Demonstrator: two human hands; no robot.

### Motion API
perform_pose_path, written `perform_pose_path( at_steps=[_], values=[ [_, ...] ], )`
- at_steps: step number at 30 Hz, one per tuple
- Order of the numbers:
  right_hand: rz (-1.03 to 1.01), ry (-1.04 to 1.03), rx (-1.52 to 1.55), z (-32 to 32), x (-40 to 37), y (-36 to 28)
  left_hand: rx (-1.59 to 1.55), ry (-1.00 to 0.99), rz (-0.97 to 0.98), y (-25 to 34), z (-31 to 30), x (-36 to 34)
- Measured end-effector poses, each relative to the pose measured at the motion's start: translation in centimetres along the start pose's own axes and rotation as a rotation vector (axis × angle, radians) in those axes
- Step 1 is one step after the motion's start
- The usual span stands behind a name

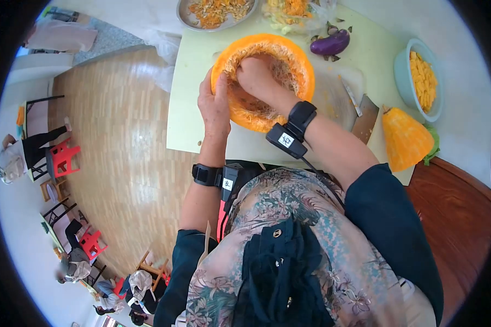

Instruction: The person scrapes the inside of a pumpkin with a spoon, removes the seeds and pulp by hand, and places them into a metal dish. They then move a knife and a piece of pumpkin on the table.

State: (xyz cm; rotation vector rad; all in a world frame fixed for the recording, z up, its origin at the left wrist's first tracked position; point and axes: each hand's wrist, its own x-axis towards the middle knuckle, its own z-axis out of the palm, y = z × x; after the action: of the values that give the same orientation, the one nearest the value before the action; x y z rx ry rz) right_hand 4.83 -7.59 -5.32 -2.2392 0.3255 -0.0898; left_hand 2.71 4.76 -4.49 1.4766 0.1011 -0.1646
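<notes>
A large hollowed pumpkin (306, 71) rests on the pale green table, its opening facing up and lined with stringy orange pulp. My left hand (215, 103) grips its left rim, thumb on the inner edge and fingers against the outside. Inside the cavity is my right hand (253, 76), bent down toward the pulp; its fingers are hidden, so what they hold does not show. Right of the pumpkin, a knife (351, 96) and a cleaver (366, 117) lie by a translucent cutting board (333, 90). A purple eggplant (331, 43) lies behind the board.
A metal plate (184, 16) with pulp and seeds stands at the back, beside a plastic bag (286, 15) of scraps. At right are a light blue basin (402, 82) of cut pumpkin and a pumpkin piece (405, 139). Several people sit at tables far left.
</notes>
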Motion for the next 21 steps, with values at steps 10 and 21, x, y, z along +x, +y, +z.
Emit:
perform_pose_path(
  at_steps=[10,21],
  values=[
    [-0.539,-0.598,-0.172,-3.9,-4.0,-1.7,-0.031,0.014,-0.022,0.1,0.3,-0.1],
    [-0.087,0.391,0.238,-3.9,-3.8,-0.4,0.363,-0.092,-0.029,1.7,-0.2,0.0]
  ],
)
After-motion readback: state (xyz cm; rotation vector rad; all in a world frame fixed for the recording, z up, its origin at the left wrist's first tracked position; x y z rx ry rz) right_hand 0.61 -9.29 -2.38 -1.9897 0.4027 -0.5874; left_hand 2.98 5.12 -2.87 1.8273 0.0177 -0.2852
